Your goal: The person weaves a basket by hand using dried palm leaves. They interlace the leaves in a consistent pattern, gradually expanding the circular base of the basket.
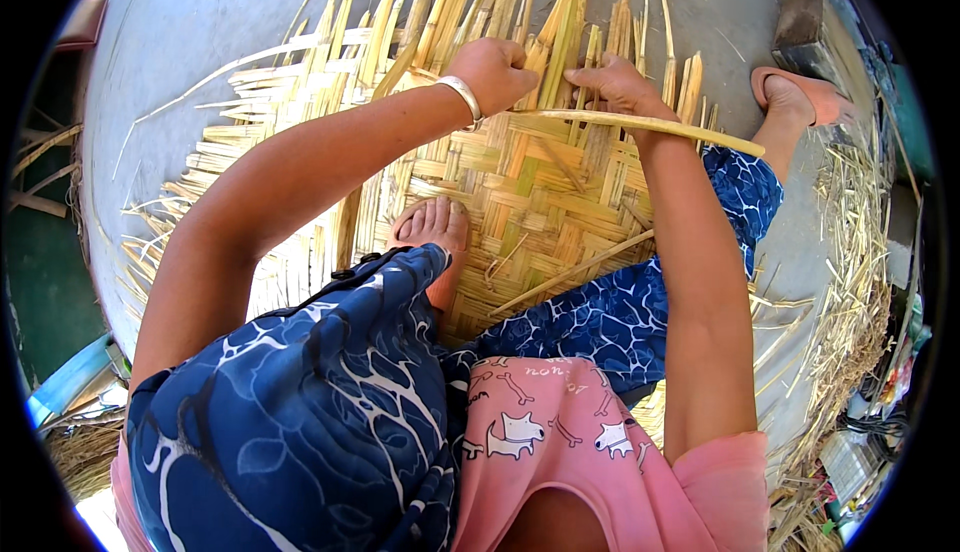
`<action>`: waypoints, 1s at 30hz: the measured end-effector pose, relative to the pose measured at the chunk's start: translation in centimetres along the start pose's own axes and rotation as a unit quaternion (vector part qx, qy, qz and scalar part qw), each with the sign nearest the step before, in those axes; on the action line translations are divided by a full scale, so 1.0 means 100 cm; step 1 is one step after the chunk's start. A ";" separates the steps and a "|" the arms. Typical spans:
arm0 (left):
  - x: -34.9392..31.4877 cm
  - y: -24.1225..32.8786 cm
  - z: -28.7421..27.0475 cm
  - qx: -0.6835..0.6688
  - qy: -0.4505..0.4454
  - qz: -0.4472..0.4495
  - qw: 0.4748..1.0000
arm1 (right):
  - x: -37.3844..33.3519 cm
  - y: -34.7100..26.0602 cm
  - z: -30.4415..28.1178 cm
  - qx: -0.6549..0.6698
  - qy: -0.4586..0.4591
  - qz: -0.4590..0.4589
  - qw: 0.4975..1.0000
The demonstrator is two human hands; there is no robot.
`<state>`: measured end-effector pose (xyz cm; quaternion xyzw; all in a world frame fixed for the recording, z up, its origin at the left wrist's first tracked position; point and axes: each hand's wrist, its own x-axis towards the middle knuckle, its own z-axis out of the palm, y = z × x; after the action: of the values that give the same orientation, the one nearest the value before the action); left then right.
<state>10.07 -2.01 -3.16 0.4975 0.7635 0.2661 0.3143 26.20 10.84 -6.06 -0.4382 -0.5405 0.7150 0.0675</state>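
A woven mat [540,202] of flat yellow-green plant strips lies on the floor, its loose ends fanning out at the far and left edges. My left hand [490,74], with a silver bangle [462,102] at the wrist, is closed around strips at the mat's far part. Close on its right, my right hand [622,88] bends its fingers and thumb at the neighbouring upright strips [562,57]; its fingertips are partly hidden. One long strip [690,132] runs crosswise by my right wrist and out past it.
My bare left foot [432,227] presses on the mat. My right leg stretches out to a sandal [808,97] near a dark block [800,34]. Loose straw [845,242] is heaped along the right side. Grey floor [200,22] surrounds the mat.
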 end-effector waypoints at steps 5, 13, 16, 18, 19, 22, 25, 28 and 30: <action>0.001 0.004 0.000 -0.066 -0.031 -0.098 0.993 | -0.008 0.004 0.002 0.038 0.015 -0.016 0.999; 0.008 0.006 0.011 0.122 0.007 0.043 0.992 | -0.023 0.024 0.008 0.196 0.014 -0.125 0.973; 0.011 0.021 0.004 0.159 -0.141 0.071 0.975 | -0.032 0.021 0.011 0.234 -0.015 -0.148 0.961; 0.023 0.016 0.006 0.163 -0.176 0.125 0.963 | -0.039 0.020 0.011 0.267 -0.015 -0.140 0.953; 0.027 0.018 0.005 0.166 -0.196 0.131 0.957 | -0.042 0.019 0.010 0.286 -0.005 -0.126 0.950; 0.038 0.021 0.004 0.175 -0.243 0.112 0.947 | -0.056 0.021 0.003 0.278 0.056 -0.095 0.954; 0.050 0.022 0.008 0.208 -0.291 0.108 0.928 | -0.064 0.038 -0.003 0.245 0.158 -0.097 0.952; 0.059 0.015 0.013 0.213 -0.305 0.131 0.919 | -0.076 0.057 -0.001 0.176 0.178 -0.081 0.965; 0.059 0.015 0.014 0.262 -0.324 0.153 0.896 | -0.080 0.070 0.013 0.155 0.224 -0.146 0.951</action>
<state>10.21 4.18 -4.28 0.7313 0.5757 -0.0742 0.3580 32.74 2.50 -7.42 -0.4871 -0.4523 0.6560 0.3575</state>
